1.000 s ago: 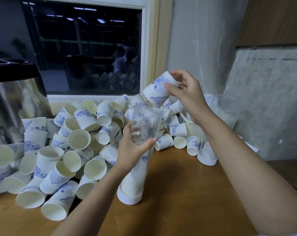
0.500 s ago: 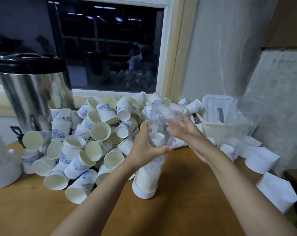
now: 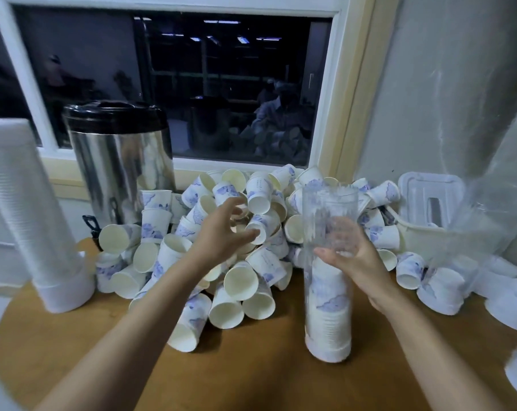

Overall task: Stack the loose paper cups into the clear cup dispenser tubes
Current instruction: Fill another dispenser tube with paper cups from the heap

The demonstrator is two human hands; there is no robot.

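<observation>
**One hand on the tube, the other into the heap**

Grips the tall clear plastic dispenser tube (image 3: 328,209) at mid-height with the right hand (image 3: 356,262), thumb in front, fingers curled behind and visible through the wall. Holds it upright near the middle of the round brown wooden table (image 3: 251,381), just in front of the heap, about half filled with nested cups (image 3: 328,310). Reaches the left hand (image 3: 221,232) into the heap of white paper cups with blue print (image 3: 236,287) piled toward the table's back edge, fingers apart and blurred, thumb beside one cup, nothing clamped yet. Probably choosing the next cup. Could dislodge neighbours by pulling from mid-heap and send them rolling toward the front edge. Could tip the tall, light tube by slackening the right hand. Could jam a cup dropped in tilted at the rim.
</observation>
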